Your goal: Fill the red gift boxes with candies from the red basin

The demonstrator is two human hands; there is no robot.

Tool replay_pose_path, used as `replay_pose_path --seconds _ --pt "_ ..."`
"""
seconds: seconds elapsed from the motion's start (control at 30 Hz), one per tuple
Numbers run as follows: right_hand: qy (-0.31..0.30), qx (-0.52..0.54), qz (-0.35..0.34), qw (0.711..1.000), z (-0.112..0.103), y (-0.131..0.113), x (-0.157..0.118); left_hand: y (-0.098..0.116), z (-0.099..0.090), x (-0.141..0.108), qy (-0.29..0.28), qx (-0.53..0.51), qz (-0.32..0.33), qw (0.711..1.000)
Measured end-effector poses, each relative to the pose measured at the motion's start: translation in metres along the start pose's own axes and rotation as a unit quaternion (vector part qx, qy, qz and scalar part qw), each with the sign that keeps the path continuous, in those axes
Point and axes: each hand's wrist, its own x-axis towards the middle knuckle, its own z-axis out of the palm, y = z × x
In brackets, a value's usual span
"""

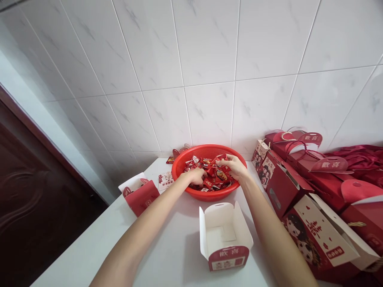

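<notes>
A red plastic basket (209, 195) stands near the wall, filled with wrapped candies (211, 181) in mostly red wrappers. My left hand (196, 175) reaches over its near rim, its curled fingers down among the candies; what they close on is hidden. At the right side of the basket, my right hand (235, 167) pinches a red wrapped candy (222, 158) between thumb and fingers, just above the pile. Between my forearms an open gift box (229, 255) sits on the table, its flaps raised and its white inside showing no contents.
Several red gift boxes (323, 235) crowd the right side, some with rope handles. Dark red ribbon or cloth (359, 161) lies behind them. Another open red box (140, 198) and a printed card (165, 180) are at the left. A tiled wall (209, 115) closes the back.
</notes>
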Motion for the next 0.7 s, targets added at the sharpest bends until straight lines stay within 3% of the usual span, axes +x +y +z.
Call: replay_pose_path --seconds 0.17,0.33,0.53,0.7 --pt "0.007 0.003 0.018 1.000 0.000 -0.002 -0.001 0.001 -0.006 -0.005 0.099 -0.015 0.028 0.995" --pt "-0.008 0.014 0.033 0.999 -0.001 -0.001 -0.001 0.011 -0.008 -0.009 0.247 -0.076 0.136 0.956" --pt "-0.047 0.023 0.036 0.998 -0.002 0.000 0.000 0.017 -0.007 -0.011 0.291 -0.158 0.214 0.919" --pt "-0.072 0.027 0.022 0.997 -0.001 -0.001 -0.002 0.021 -0.007 -0.010 0.284 -0.208 0.214 0.911"
